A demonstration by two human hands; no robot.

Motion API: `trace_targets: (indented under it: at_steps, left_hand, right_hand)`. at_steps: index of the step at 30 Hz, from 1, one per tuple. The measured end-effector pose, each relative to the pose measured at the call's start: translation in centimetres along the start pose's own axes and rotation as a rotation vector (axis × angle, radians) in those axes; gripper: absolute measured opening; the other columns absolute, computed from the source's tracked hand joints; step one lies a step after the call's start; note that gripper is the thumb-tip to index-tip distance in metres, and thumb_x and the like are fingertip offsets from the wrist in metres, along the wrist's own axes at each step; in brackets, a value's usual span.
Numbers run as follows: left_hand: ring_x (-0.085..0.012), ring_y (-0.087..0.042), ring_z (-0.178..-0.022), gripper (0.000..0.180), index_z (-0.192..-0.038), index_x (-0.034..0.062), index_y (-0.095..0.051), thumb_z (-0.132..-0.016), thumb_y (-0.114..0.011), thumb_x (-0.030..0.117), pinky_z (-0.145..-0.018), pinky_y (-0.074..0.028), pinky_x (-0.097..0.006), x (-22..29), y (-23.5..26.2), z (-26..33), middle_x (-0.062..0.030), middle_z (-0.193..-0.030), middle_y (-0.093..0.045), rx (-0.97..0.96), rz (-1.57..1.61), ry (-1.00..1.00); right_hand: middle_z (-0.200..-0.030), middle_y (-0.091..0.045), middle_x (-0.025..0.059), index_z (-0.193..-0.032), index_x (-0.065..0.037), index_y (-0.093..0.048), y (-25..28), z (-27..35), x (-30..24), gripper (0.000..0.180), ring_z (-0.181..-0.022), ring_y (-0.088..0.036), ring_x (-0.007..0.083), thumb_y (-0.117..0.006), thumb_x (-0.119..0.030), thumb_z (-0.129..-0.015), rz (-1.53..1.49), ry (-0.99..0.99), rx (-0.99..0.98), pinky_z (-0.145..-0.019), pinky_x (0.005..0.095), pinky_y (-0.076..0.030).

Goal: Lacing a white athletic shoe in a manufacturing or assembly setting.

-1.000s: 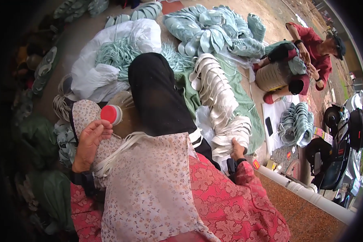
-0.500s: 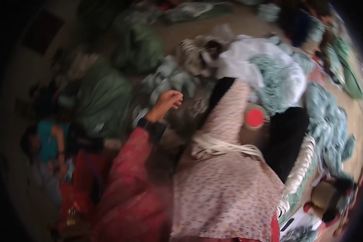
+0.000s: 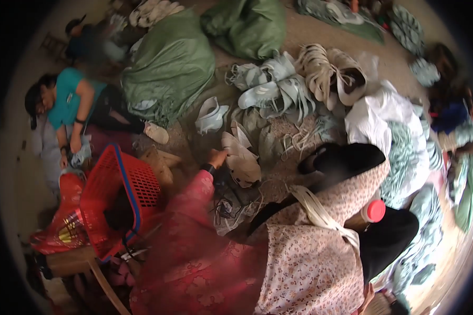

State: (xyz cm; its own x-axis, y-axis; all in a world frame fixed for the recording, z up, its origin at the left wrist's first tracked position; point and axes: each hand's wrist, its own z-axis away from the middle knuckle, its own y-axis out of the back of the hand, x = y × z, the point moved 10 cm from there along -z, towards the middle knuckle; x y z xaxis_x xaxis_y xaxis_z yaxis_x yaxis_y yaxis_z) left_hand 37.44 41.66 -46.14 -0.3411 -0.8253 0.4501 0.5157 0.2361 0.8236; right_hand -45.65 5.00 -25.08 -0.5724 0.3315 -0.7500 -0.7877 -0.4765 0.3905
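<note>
My left hand (image 3: 217, 158), with a dark band at the wrist, reaches out from a red patterned sleeve. Its fingers are closed at the edge of a beige shoe upper (image 3: 243, 164), whose body partly covers the fingertips. Only a sliver of my right hand (image 3: 369, 297) shows at the lower edge, beside my flowered apron (image 3: 312, 262); its fingers cannot be made out. Across my lap lies a bundle of cream strips (image 3: 320, 212). Near my leg stands a jar with a red lid (image 3: 376, 211). Past the left hand sits a pale shoe upper (image 3: 211, 116).
A red plastic basket (image 3: 147, 184) with a blue rim is tipped at the left. Beyond it a person in a teal shirt (image 3: 68, 97) sits working. Green sacks (image 3: 171, 58), stacked beige uppers (image 3: 316, 68) and a white sack (image 3: 373, 118) lie on the floor ahead.
The view has swung left, bringing the basket into fuller sight. My left hand was raised with nothing visible in it; now it is down at the beige shoe upper. The right hand's edge has appeared.
</note>
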Motion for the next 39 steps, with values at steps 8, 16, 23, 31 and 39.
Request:
trace_targets:
  at_steps: [8,16,23,31,39]
  left_hand:
    - [-0.04,-0.024,-0.146,0.147,-0.156,0.0039,-0.009,-0.05,-0.08,0.075,-0.118,-0.024,-0.048,6.3,-1.6,2.4,-0.0294,-0.158,-0.018,0.238,0.752,0.739]
    - [-0.0324,-0.051,-0.129,0.131,-0.152,-0.0017,-0.011,-0.059,-0.08,0.061,-0.109,-0.041,-0.041,8.5,-4.3,-3.5,-0.0207,-0.144,-0.048,0.065,0.467,0.87]
    - [-0.0384,-0.069,-0.097,0.067,-0.131,-0.005,-0.036,-0.076,-0.062,0.02,-0.086,-0.055,-0.047,5.4,-4.1,-4.0,-0.0212,-0.106,-0.07,0.057,0.025,0.578]
    - [-0.0262,-0.066,-0.111,0.048,-0.122,0.0125,-0.067,-0.076,-0.07,0.027,-0.088,-0.055,-0.043,-13.6,-5.2,-0.6,-0.0152,-0.11,-0.071,-0.032,0.207,0.832]
    - [-0.0219,-0.065,-0.074,0.025,-0.092,0.0059,-0.068,-0.074,-0.078,0.021,-0.068,-0.05,-0.039,-2.0,-5.4,-1.1,-0.0106,-0.087,-0.07,-0.326,0.29,0.521]
  right_hand:
    - [-0.112,-0.066,0.0149,-0.136,-0.004,-0.053,0.3,-10.1,-17.3,0.051,-0.099,-0.065,0.0298,-0.063,-0.034,-0.096,0.0,0.305,0.149,-0.084,0.0381,-0.055]
    - [-0.12,-0.061,0.0167,-0.138,-0.003,-0.05,-2.7,-14.9,-27.7,0.052,-0.107,-0.06,0.0307,-0.058,-0.034,-0.097,0.262,0.518,0.166,-0.09,0.0388,-0.05]
    - [-0.126,-0.057,0.0183,-0.14,-0.003,-0.048,0.0,-11.0,-23.8,0.053,-0.114,-0.056,0.0316,-0.054,-0.035,-0.098,0.552,0.429,0.155,-0.096,0.0394,-0.045]
    - [-0.134,-0.052,0.0201,-0.142,-0.002,-0.045,3.4,-7.5,-20.5,0.054,-0.121,-0.051,0.0325,-0.049,-0.036,-0.1,0.714,0.476,0.079,-0.103,0.0402,-0.04]
    - [-0.141,-0.047,0.0219,-0.144,-0.002,-0.042,0.7,-3.6,-14.4,0.055,-0.129,-0.046,0.0334,-0.045,-0.037,-0.101,0.739,0.555,0.199,-0.109,0.0409,-0.034]
